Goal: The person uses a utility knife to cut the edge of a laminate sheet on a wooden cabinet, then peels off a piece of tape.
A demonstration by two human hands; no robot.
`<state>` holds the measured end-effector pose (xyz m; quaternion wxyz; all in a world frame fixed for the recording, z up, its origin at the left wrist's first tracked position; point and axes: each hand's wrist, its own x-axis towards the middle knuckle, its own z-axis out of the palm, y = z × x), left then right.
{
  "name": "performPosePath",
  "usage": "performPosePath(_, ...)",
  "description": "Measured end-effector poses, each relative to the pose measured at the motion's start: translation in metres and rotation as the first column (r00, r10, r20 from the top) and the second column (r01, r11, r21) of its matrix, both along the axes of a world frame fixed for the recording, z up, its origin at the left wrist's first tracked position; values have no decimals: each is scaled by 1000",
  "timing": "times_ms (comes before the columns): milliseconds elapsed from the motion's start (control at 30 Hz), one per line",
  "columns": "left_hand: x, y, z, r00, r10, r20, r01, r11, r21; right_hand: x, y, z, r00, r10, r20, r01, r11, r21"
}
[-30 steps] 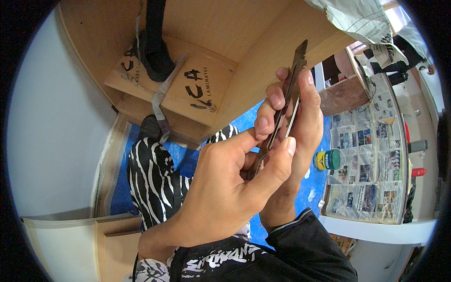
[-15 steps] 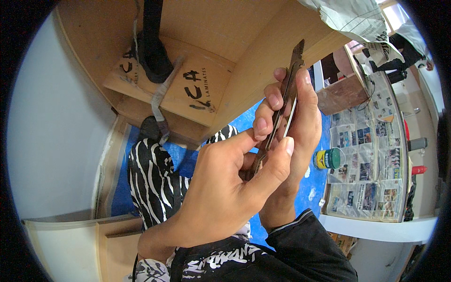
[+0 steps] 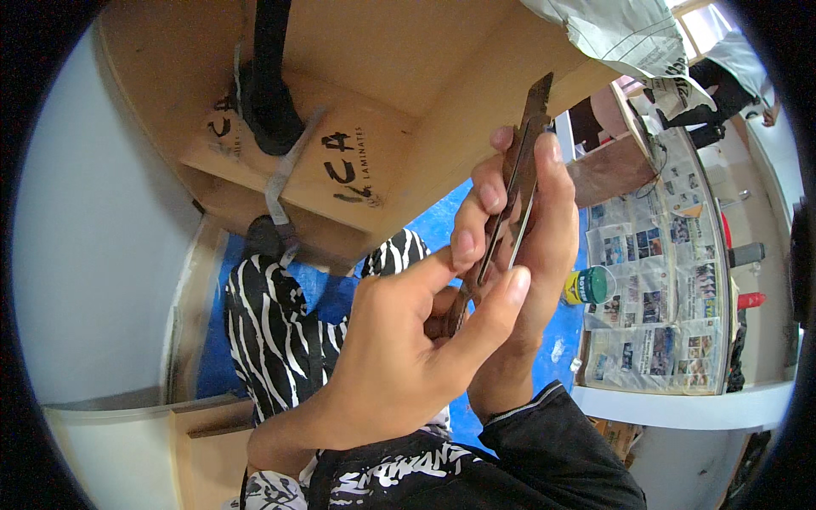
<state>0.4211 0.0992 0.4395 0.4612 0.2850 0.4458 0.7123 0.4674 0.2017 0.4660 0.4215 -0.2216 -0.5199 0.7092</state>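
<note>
A wooden cabinet is seen across the upper middle, its top cut off by the picture's rim. At the right, newspaper sheets are spread, bounded below by a pale, curved edge. Open room is left between them over a blue floor covering, which is partly hidden by the forearms. At the upper right, another person is cut off by the dark rim.

A metal utility knife is held in mid-air, blade upward, overlapping the cabinet's right side in view. Its body is clamped between the thumb and fingers of the right hand. Its lower end is enclosed by the fingers of the left hand, with the contact partly hidden. A green-lidded yellow can is seen just beside the newspaper's left edge.
</note>
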Motion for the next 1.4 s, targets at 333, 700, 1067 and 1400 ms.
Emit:
performPosePath(333, -20, 79, -60, 496, 753, -432, -503, 655, 564, 89, 6, -19, 902, -216, 373, 78, 932, 353)
performPosePath(700, -42, 144, -39, 383, 866, -320, -289, 442, 849, 58, -48, 80, 551, -609, 571, -56, 656, 753)
performPosePath(1067, -56, 115, -19, 407, 886, -222, -333, 370, 867, 10, -71, 127, 407, -770, 491, -177, 460, 870)
performPosePath(1400, -52, 101, -13, 458, 849, -264, -256, 410, 875, 10, -78, 135, 306, -853, 422, -184, 382, 905)
